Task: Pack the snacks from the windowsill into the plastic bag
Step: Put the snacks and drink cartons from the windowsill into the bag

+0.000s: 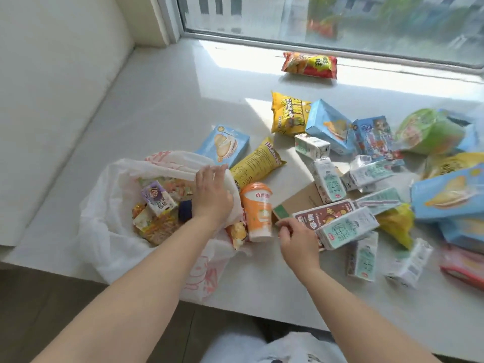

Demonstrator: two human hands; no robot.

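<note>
**Bag half full, snacks spread along the sill**

Left of my left hand (pixel 212 195) the plastic bag (pixel 104 231) lies open on the windowsill (pixel 162 106), with a purple carton (pixel 157 199) and several wrapped snacks already inside it. My left hand rests on the bag's right rim, fingers fairly straight and pressing the plastic down; I cannot tell whether the thumb pinches it. Just beyond that hand lie a blue box (pixel 224 145) and a long yellow packet (pixel 258 163). Between my two hands an orange cup (pixel 258 212) stands upright, touching the bag's edge. My right hand (pixel 297 241) is curled, its fingertips pinching the green-ended corner of a flat brown box (pixel 298 203). Just right of that hand a dark snack box (pixel 324 214) and a white milk carton (pixel 348 227) lie on their sides. Further right sit more milk cartons, blue boxes and a green bag (pixel 429 132), all jumbled together. Well beyond, near the window, lies a red chip bag (pixel 309 65).
</note>
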